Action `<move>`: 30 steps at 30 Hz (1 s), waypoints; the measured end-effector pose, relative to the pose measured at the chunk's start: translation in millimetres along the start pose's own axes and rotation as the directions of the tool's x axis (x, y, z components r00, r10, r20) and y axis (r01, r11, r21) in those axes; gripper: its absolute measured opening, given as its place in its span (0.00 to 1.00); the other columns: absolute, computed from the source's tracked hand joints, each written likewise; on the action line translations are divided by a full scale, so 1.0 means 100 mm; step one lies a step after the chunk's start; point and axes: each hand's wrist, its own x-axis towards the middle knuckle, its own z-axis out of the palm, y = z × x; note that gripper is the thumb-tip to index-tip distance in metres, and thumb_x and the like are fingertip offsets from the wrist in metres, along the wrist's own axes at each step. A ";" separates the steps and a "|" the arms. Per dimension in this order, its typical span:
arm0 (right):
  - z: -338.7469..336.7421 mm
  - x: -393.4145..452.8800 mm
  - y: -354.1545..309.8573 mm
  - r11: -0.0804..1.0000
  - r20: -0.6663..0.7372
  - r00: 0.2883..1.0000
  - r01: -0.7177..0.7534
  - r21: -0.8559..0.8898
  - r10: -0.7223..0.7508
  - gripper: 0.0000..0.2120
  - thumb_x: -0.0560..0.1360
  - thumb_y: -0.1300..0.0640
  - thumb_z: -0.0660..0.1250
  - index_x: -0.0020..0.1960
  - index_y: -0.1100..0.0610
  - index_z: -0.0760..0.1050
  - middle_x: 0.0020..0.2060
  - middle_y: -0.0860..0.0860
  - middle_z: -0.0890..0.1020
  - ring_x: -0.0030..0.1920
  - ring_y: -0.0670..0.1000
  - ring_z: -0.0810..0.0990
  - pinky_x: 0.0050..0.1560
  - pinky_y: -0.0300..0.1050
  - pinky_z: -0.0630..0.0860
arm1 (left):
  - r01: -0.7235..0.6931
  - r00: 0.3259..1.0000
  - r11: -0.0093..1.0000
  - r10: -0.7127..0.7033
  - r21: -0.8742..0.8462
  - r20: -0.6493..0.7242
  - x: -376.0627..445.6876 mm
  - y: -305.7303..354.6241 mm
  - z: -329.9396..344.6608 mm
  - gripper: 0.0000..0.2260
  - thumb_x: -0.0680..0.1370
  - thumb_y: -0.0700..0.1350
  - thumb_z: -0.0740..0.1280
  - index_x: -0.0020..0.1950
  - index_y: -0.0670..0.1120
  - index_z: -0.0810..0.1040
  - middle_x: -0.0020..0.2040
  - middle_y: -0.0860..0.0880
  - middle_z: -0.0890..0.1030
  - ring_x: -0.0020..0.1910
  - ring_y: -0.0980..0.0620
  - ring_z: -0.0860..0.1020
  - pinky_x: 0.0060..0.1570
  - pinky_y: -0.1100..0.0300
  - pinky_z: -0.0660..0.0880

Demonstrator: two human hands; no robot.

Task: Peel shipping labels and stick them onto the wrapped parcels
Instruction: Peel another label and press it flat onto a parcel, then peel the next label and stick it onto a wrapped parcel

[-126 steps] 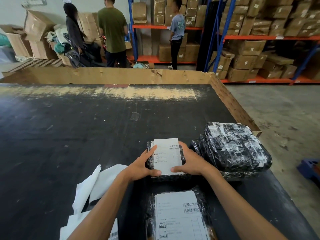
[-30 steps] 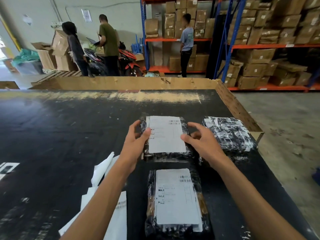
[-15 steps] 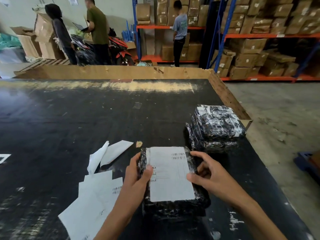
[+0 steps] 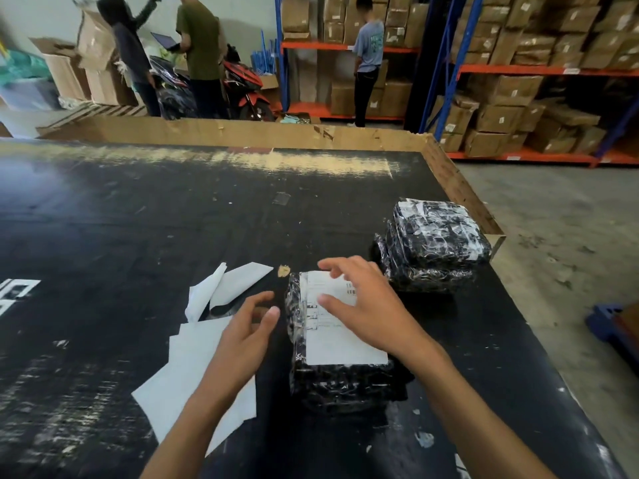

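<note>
A black wrapped parcel (image 4: 332, 382) lies on the black table, stacked on another one, with a white shipping label (image 4: 340, 344) stuck on its top. My right hand (image 4: 363, 305) lies flat over the label, fingers spread. My left hand (image 4: 247, 335) hovers just left of the parcel with relaxed fingers and holds nothing. A stack of unlabelled wrapped parcels (image 4: 435, 245) sits to the right, near the table's corner. White label sheets (image 4: 193, 371) lie under my left forearm.
Peeled white backing papers (image 4: 224, 288) lie curled left of the parcel. The table (image 4: 138, 236) has a raised cardboard rim (image 4: 242, 133) at the back and right. Beyond stand three people, a motorbike (image 4: 242, 88) and shelves of cartons (image 4: 518, 81).
The labelled parcel came back toward me onto the near parcel. My left hand let go of its side and moved left. My right hand moved on top of the label.
</note>
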 end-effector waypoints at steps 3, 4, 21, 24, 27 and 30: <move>0.20 0.13 -0.36 0.996 0.070 0.995 0.071 0.058 -0.075 0.21 0.79 0.53 0.67 0.72 0.49 0.70 0.58 0.46 0.76 0.61 0.46 0.71 0.63 0.41 0.68 | -0.021 0.994 0.994 0.032 0.108 -0.101 -0.03 -0.12 -0.27 0.10 0.81 0.50 0.64 0.61 0.58 0.78 0.55 0.56 0.82 0.55 0.56 0.80 0.55 0.56 0.76; 0.29 0.17 -0.46 0.994 0.100 0.991 0.079 0.078 -0.086 0.22 0.79 0.54 0.67 0.72 0.50 0.70 0.59 0.47 0.76 0.60 0.46 0.72 0.61 0.41 0.69 | -0.017 0.990 0.990 0.037 0.143 -0.139 -0.04 -0.18 -0.36 0.10 0.80 0.50 0.65 0.61 0.56 0.79 0.54 0.55 0.82 0.53 0.56 0.80 0.53 0.57 0.76; 2.30 0.02 -0.38 0.952 0.425 0.871 -0.138 -0.273 0.248 0.22 0.75 0.52 0.70 0.66 0.57 0.68 0.67 0.55 0.65 0.69 0.58 0.64 0.64 0.53 0.72 | 0.377 0.917 0.717 -0.203 0.586 -0.342 -0.35 -1.49 -0.96 0.35 0.73 0.59 0.72 0.76 0.51 0.64 0.67 0.47 0.68 0.66 0.44 0.67 0.65 0.47 0.67; 2.36 0.03 -0.36 0.951 0.384 0.885 -0.169 -0.260 0.262 0.20 0.75 0.56 0.69 0.65 0.53 0.69 0.66 0.53 0.67 0.69 0.57 0.65 0.65 0.53 0.71 | 0.384 0.902 0.778 -0.201 0.496 -0.383 -0.35 -1.46 -0.95 0.35 0.68 0.56 0.77 0.72 0.52 0.69 0.62 0.47 0.71 0.63 0.46 0.70 0.64 0.47 0.68; 2.39 0.03 -0.31 0.960 0.345 0.899 -0.220 -0.175 0.269 0.15 0.73 0.60 0.68 0.57 0.49 0.71 0.60 0.49 0.74 0.65 0.55 0.69 0.62 0.49 0.71 | 0.332 0.895 0.864 -0.162 0.379 -0.415 -0.36 -1.49 -0.94 0.28 0.66 0.48 0.80 0.62 0.53 0.73 0.56 0.50 0.74 0.57 0.48 0.74 0.59 0.47 0.71; 2.34 0.02 -0.28 0.961 0.276 0.921 -0.275 -0.039 0.275 0.08 0.73 0.59 0.68 0.44 0.48 0.73 0.43 0.43 0.80 0.54 0.52 0.79 0.55 0.50 0.78 | 0.206 0.888 0.961 -0.104 0.186 -0.448 -0.38 -1.46 -0.95 0.15 0.73 0.39 0.74 0.56 0.49 0.75 0.52 0.48 0.80 0.45 0.52 0.79 0.38 0.65 0.76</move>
